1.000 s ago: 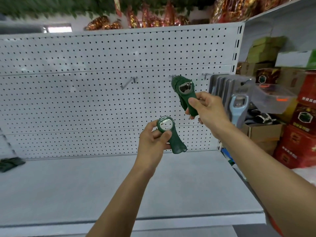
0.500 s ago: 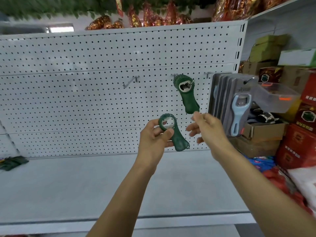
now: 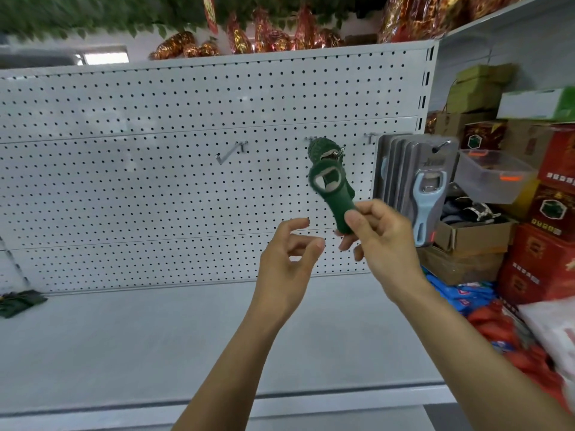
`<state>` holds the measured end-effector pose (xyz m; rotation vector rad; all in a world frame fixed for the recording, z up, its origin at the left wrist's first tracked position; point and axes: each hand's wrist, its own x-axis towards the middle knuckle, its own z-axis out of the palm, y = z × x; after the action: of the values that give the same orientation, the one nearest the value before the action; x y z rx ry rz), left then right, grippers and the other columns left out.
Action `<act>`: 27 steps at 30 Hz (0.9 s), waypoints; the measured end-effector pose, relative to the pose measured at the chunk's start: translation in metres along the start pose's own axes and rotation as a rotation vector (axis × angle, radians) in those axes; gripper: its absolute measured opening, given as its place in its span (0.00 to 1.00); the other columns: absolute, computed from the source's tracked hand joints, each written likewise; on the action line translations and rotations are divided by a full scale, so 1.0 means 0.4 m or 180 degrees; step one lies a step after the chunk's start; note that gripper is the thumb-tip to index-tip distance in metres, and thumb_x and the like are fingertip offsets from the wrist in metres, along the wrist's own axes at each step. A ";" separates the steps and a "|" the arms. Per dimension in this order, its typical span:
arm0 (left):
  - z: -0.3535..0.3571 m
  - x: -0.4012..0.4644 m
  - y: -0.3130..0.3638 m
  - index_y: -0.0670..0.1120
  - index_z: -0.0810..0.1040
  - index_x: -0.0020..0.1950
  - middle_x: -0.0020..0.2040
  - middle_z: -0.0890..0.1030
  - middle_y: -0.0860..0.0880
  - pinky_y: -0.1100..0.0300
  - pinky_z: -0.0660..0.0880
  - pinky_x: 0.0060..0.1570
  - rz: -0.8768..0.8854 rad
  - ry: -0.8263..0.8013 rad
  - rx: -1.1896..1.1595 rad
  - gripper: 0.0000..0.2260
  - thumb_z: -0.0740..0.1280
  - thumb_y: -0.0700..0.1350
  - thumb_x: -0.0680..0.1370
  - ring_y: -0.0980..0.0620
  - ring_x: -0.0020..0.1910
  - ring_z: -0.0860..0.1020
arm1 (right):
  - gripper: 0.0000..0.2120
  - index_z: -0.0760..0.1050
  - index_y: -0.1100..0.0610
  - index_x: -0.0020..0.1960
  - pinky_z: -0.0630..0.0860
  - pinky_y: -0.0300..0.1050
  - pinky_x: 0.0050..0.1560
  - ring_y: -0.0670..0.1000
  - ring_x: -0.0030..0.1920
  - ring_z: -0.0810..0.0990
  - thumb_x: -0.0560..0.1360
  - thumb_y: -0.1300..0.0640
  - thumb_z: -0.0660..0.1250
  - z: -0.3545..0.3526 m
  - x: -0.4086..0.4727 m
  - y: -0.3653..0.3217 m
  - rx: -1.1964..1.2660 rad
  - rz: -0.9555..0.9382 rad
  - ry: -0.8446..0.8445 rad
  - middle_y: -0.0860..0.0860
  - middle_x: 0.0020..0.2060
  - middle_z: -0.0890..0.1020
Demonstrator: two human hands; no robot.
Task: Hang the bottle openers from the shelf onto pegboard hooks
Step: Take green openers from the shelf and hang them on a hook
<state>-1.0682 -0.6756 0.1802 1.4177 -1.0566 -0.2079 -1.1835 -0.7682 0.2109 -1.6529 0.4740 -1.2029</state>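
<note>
Now the right hand (image 3: 378, 236) has the green bottle opener (image 3: 333, 194), pinching its handle end between thumb and fingers and holding it up near the centre of the frame, ring end upward. Half a second ago that opener sat in the left hand; it has since passed across. The left hand (image 3: 291, 259) hangs just left of it, holding nothing, fingers loosely curled with the thumb and forefinger a little apart.

Directly behind the raised opener, a second green opener (image 3: 320, 150) hangs on a pegboard hook (image 3: 311, 139), where the right hand had let it go a moment before. The held opener overlaps it in view, so I cannot tell whether the two touch.

To the left on the pegboard (image 3: 155, 181), a bare hook (image 3: 231, 152) juts out. To the right, carded packs with a pale blue opener (image 3: 427, 197) hang from another hook, unchanged. At the far left edge of the frame, dark green items (image 3: 20, 301) lie on the shelf (image 3: 140, 343); they are too blurred to identify.
</note>
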 end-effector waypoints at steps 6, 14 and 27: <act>-0.014 -0.047 -0.042 0.57 0.70 0.64 0.49 0.82 0.61 0.60 0.77 0.51 0.0081 -0.0117 0.1004 0.14 0.66 0.51 0.79 0.63 0.49 0.78 | 0.05 0.75 0.57 0.46 0.70 0.41 0.26 0.49 0.28 0.78 0.79 0.61 0.62 -0.006 0.062 -0.029 0.0061 -0.0116 0.0219 0.53 0.34 0.83; -0.033 -0.070 -0.067 0.59 0.68 0.66 0.53 0.80 0.61 0.56 0.77 0.54 0.0179 -0.0206 0.1723 0.16 0.63 0.57 0.79 0.63 0.51 0.78 | 0.06 0.74 0.56 0.44 0.70 0.40 0.24 0.47 0.26 0.77 0.79 0.61 0.62 -0.004 0.103 0.007 -0.0116 0.0190 0.0185 0.53 0.34 0.82; -0.029 -0.176 -0.100 0.56 0.66 0.72 0.63 0.77 0.59 0.60 0.73 0.58 0.0299 0.0087 0.2221 0.23 0.58 0.61 0.79 0.59 0.61 0.74 | 0.13 0.69 0.46 0.62 0.77 0.47 0.53 0.40 0.53 0.77 0.78 0.52 0.64 -0.001 -0.143 0.146 -0.0842 0.0127 -0.0281 0.39 0.54 0.76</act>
<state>-1.0813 -0.6280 0.1150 1.9724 -1.2305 0.2788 -1.1952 -0.7496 0.1320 -1.9028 0.6290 -1.0677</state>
